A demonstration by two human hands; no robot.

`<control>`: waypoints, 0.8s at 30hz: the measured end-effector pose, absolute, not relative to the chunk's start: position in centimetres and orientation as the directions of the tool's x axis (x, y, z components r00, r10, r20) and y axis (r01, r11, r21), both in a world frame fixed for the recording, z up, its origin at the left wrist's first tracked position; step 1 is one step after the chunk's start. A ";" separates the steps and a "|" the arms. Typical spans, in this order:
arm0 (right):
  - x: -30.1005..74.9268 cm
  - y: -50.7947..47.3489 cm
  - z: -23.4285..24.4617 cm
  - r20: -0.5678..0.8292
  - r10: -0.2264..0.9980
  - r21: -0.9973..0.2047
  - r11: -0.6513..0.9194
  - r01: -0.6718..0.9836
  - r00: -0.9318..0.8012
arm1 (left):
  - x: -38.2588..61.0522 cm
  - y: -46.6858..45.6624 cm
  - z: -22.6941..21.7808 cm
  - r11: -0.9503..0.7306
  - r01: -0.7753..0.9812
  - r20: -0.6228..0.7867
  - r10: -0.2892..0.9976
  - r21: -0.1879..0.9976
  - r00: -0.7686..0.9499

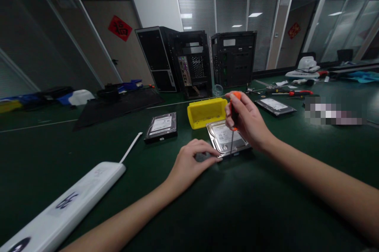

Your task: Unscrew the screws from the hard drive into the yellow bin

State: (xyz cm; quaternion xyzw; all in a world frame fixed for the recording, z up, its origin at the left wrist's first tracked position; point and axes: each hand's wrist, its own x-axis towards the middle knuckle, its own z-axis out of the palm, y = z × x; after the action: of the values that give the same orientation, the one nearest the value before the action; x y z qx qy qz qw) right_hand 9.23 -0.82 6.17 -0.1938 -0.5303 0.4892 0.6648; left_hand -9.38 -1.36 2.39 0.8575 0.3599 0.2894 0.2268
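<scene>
A silver hard drive (222,137) lies label up on the green table in front of me. My left hand (192,157) pinches its near left corner between thumb and fingers. Wrapped round the orange and black handle of a screwdriver (232,141), my right hand (244,116) holds it nearly upright, its tip down at the drive's near edge. Whether the tip sits in a screw is too small to tell. Just behind the drive stands a yellow bin (207,112) with small bits in its bottom, perhaps screws.
Another hard drive (161,126) lies to the left, a third drive (275,106) to the right. Black computer cases (195,62) stand at the back. A white device marked 39 (74,200) takes up the near left. Red-handled tools (296,93) lie at the far right.
</scene>
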 end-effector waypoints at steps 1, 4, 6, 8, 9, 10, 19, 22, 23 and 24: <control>9.1 -1.0 6.5 0.533 0.846 -0.752 0.460 -0.473 -0.025 | -9.3 -1.2 2.2 -0.616 0.481 0.316 0.762 0.623 0.566; 8.8 -1.5 7.2 0.601 0.799 -0.695 0.517 -0.500 -0.009 | -9.3 -0.9 1.7 -0.548 0.484 0.259 0.800 0.682 0.541; 8.6 -1.8 7.5 0.635 0.772 -0.685 0.551 -0.477 -0.021 | -9.2 -0.8 1.5 -0.516 0.496 0.235 0.820 0.698 0.522; 8.4 -2.0 7.5 0.652 0.757 -0.688 0.567 -0.452 -0.042 | -9.1 -0.9 1.4 -0.499 0.505 0.228 0.833 0.704 0.504; 8.3 -2.1 7.4 0.656 0.753 -0.691 0.571 -0.444 -0.052 | -9.0 -0.9 1.4 -0.494 0.508 0.229 0.837 0.706 0.496; 8.2 -2.1 7.3 0.659 0.749 -0.692 0.572 -0.440 -0.064 | -9.0 -1.0 1.5 -0.492 0.508 0.231 0.839 0.707 0.492; 7.7 -2.2 7.3 0.688 0.720 -0.672 0.582 -0.458 -0.095 | -8.9 -1.1 1.6 -0.489 0.517 0.236 0.845 0.702 0.480; 7.5 -2.3 7.3 0.688 0.715 -0.682 0.575 -0.453 -0.127 | -8.8 -1.1 1.6 -0.489 0.512 0.235 0.844 0.707 0.482; 7.5 -2.3 7.3 0.688 0.712 -0.684 0.573 -0.451 -0.139 | -8.8 -1.0 1.6 -0.488 0.510 0.235 0.844 0.708 0.482; 7.4 -2.3 7.2 0.691 0.708 -0.684 0.573 -0.451 -0.147 | -8.8 -1.0 1.6 -0.488 0.509 0.235 0.844 0.709 0.482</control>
State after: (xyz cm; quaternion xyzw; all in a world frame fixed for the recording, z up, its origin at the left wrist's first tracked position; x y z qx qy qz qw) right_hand 7.42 -2.30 7.22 -0.1053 -0.6093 0.4498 0.6445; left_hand -8.82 -1.04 1.61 0.8116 0.4169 0.2921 0.2866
